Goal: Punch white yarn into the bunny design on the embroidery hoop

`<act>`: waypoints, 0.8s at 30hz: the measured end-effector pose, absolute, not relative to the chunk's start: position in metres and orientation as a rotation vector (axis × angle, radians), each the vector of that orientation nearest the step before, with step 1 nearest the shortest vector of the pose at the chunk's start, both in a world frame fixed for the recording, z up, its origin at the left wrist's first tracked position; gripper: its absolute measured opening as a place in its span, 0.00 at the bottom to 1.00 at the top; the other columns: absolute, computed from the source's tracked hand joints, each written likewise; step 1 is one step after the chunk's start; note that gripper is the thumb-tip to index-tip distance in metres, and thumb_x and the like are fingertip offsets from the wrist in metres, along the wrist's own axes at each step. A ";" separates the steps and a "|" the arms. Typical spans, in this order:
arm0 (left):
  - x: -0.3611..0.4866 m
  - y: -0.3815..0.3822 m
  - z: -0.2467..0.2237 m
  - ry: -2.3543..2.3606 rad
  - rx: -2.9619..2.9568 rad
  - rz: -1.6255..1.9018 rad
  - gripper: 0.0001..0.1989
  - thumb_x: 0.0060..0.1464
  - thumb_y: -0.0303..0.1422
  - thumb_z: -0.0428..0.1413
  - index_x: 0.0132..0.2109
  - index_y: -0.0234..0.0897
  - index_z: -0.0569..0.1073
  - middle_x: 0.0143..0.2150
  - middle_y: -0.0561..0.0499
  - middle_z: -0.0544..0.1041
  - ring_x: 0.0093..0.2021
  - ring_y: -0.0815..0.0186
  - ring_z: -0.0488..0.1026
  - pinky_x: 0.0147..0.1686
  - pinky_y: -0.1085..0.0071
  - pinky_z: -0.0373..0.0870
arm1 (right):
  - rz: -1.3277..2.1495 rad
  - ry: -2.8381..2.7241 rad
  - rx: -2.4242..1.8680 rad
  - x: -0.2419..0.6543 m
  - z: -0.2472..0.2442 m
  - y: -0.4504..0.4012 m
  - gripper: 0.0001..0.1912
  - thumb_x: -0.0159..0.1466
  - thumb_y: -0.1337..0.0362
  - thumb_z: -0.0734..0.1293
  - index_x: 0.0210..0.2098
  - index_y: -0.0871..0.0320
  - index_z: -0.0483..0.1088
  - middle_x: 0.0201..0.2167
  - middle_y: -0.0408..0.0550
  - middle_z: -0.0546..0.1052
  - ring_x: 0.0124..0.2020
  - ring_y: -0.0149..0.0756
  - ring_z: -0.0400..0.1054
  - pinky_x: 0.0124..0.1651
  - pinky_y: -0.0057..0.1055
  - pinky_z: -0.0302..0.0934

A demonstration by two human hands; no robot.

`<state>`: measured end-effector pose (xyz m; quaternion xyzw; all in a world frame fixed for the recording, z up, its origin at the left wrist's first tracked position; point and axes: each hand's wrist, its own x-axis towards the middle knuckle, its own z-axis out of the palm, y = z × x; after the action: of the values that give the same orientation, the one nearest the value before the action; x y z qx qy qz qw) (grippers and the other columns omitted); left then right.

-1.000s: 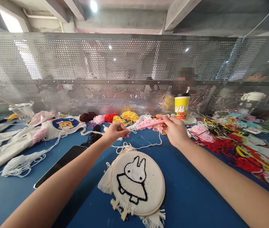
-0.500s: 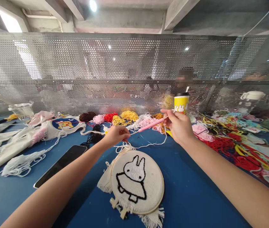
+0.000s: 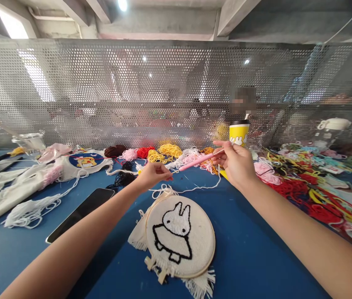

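Note:
A pink punch needle pen [image 3: 195, 162] is pinched at its right end by my right hand [image 3: 236, 164]. White yarn [image 3: 199, 188] hangs below that hand and curves left across the table. My left hand [image 3: 154, 176] is closed near the pen's thin left tip; what its fingers pinch is too small to make out. Below both hands lies a round embroidery hoop [image 3: 215, 245] with cream cloth, bearing a white rabbit [image 3: 176, 222] outlined in black. Frayed cloth edges stick out around the hoop.
A black phone [image 3: 79, 214] lies left, beside white yarn [image 3: 33, 209] and cloth pieces. Colourful yarn [image 3: 169, 151] lines the back, with red yarn [image 3: 291, 193] heaped right. A yellow cup [image 3: 239, 132] stands before a perforated metal screen [image 3: 163, 83].
My left hand has turned slightly, and its fingers now point more to the right. The pen has shifted slightly left and up. My right hand's fingers have spread a little.

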<state>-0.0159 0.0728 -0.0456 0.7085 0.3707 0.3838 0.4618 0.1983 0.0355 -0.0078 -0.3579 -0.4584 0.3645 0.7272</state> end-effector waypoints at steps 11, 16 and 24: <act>-0.016 0.079 -0.056 0.851 1.551 0.939 0.12 0.38 0.30 0.60 0.20 0.33 0.62 0.17 0.56 0.72 0.23 0.72 0.73 0.27 0.74 0.69 | 1.211 -0.830 -0.650 0.181 -0.030 0.045 0.22 0.41 0.45 0.67 0.23 0.58 0.63 0.17 0.37 0.62 0.18 0.22 0.56 0.23 0.23 0.56; -0.013 0.073 -0.050 0.843 1.578 0.929 0.11 0.39 0.27 0.58 0.21 0.33 0.61 0.17 0.55 0.72 0.22 0.73 0.72 0.25 0.76 0.68 | 1.468 -0.909 -0.679 0.164 -0.049 0.036 0.16 0.44 0.55 0.70 0.25 0.59 0.66 0.16 0.36 0.61 0.18 0.22 0.56 0.23 0.24 0.54; -0.006 0.063 -0.042 0.818 1.751 0.871 0.11 0.40 0.24 0.56 0.25 0.36 0.59 0.17 0.59 0.69 0.21 0.72 0.72 0.24 0.75 0.67 | 1.574 -0.894 -0.766 0.152 -0.065 0.028 0.10 0.44 0.61 0.69 0.24 0.60 0.67 0.16 0.37 0.64 0.18 0.22 0.56 0.22 0.23 0.51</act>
<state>-0.0056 0.0626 -0.0419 0.7205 0.3368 0.3584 0.4888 0.1525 0.0282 -0.0650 -0.3244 -0.3786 0.6662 0.5547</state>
